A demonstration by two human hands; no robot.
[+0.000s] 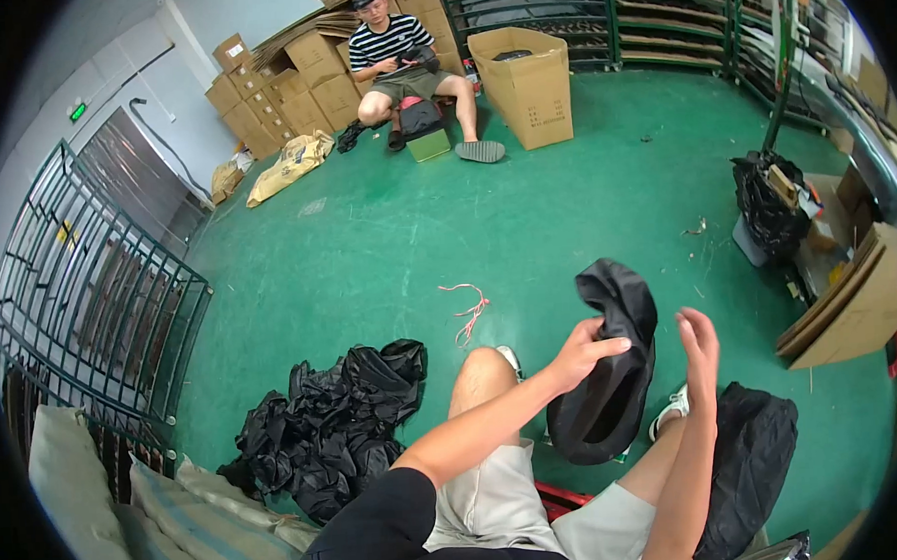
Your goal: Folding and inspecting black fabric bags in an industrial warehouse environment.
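My left hand (590,352) grips a black, soft, hollow fabric cover (606,398) between thumb and fingers. Its upper end folds over above the hand, and a long rounded opening faces up below, between my knees. Just right of the cover, my right hand (699,339) is raised, fingers stretched upward, with nothing in it. On the floor at my left lies a pile of crumpled black fabric pieces (344,415). Another black fabric bundle (742,457) sits beside my right leg, partly behind my forearm.
A pink string (470,309) lies on the green floor (367,253) ahead. Farther off, a seated person (391,52) holds a black item beside a tall open carton (525,86). A green metal rack (88,286) and pale sacks (199,521) stand left; a black-lined bin (769,211) and cardboard (850,302) are right.
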